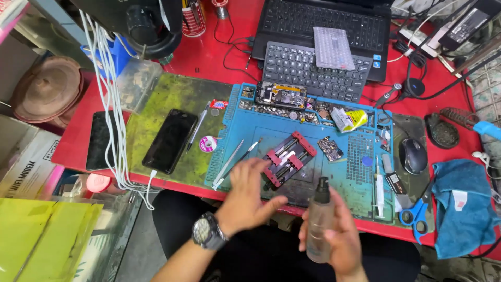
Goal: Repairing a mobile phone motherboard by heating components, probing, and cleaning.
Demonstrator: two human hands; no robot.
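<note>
At a cluttered red workbench, a person's right hand (334, 240) grips a clear plastic spray bottle with a black nozzle (320, 222), held upright near the bench's front edge. The left hand (248, 196), a dark wristwatch (207, 231) on its wrist, hovers open-fingered over a blue silicone repair mat (355, 172), just beside a red metal circuit-board clamp (288, 158). A black smartphone (170, 141) lies face-up on a worn green mat (172, 94) to the left.

Surface (235, 52) red. Work mat (245, 130) blue, second mat (172, 94) mottled green. Clamp fixture (289, 156) red. Spray bottle (320, 224) clear, black cap. Cloth (459, 209) blue. Phone (170, 141) black.
</note>
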